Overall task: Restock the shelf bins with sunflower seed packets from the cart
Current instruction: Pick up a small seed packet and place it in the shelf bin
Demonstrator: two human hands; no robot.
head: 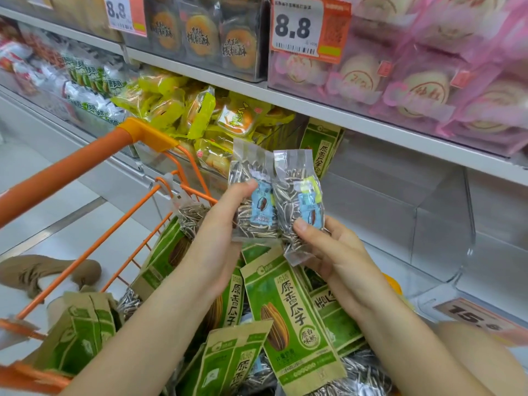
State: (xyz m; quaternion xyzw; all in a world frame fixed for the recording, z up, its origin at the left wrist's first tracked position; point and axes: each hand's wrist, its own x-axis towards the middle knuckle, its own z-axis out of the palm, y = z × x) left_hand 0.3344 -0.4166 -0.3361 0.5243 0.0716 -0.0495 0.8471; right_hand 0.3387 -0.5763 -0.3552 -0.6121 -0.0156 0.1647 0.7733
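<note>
Two clear packets of striped sunflower seeds are held side by side above the cart. My left hand (220,232) grips the left clear packet (251,172), thumb on its front. My right hand (331,247) pinches the right clear packet (294,184) near its lower end. Below them the orange cart (125,218) holds several green-and-brown sunflower seed packets (288,318) and more clear seed packets (363,372). Behind the hands a clear shelf bin (440,224) holds two upright green packets (323,144) at its left end.
Yellow snack packs (183,110) fill the bin to the left of the green packets. Upper shelf carries pastry boxes and pink cake packs with 8.8 price tags (300,27). A shoe (48,272) shows on the floor left of the cart. The cart handle (65,170) crosses the left.
</note>
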